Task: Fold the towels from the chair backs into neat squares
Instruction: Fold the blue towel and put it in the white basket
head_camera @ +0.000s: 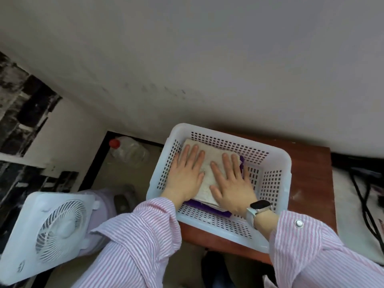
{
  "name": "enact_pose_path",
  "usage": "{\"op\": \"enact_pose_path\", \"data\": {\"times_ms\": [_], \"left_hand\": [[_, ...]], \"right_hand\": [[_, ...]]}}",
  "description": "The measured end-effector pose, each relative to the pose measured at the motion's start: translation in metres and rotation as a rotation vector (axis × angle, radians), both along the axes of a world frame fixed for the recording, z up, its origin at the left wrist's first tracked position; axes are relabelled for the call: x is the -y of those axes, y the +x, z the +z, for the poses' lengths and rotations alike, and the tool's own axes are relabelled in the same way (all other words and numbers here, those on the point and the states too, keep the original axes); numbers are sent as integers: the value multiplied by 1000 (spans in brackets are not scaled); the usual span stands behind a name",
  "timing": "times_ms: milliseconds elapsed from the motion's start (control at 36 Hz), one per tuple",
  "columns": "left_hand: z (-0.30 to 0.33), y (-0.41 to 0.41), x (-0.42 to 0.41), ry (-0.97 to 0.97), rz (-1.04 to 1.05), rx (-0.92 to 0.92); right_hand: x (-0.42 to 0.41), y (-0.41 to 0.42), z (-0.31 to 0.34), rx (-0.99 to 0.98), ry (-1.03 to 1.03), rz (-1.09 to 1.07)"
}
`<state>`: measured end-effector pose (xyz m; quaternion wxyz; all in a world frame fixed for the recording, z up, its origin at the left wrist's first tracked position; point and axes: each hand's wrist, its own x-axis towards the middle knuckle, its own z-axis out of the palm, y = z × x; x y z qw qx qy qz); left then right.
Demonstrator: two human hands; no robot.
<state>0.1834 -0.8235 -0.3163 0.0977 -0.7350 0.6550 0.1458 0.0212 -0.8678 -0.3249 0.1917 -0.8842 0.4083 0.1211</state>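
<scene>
A folded white towel (209, 165) lies as a square inside a white perforated basket (276, 163). Under it a folded purple towel (204, 206) shows at the near edge and at the far right corner. My left hand (186, 173) lies flat on the left part of the white towel, fingers straight. My right hand (232, 181), a watch on its wrist, presses flat on the right part. Both hands are inside the basket.
The basket stands on a small reddish-brown table (307, 196) against a pale wall. A white box fan (52, 231) sits low at the left. A plastic bottle with a red cap (126, 149) lies on the floor. Black cables (361, 196) run at the right.
</scene>
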Motion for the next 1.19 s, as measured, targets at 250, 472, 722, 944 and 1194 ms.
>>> {"op": "enact_pose_path", "data": {"times_ms": [250, 472, 722, 944, 1194], "left_hand": [[94, 18, -76, -339, 483, -399], [162, 56, -289, -537, 955, -344], [212, -2, -637, -716, 1428, -154], [229, -96, -882, -782, 1887, -6], [211, -124, -1040, -790, 2181, 26]], "right_hand": [[-40, 43, 94, 436, 7, -192], [-204, 106, 168, 508, 165, 168], [-495, 132, 221, 440, 350, 641], [-740, 122, 232, 358, 434, 1081], [-930, 139, 224, 245, 464, 1399]]}}
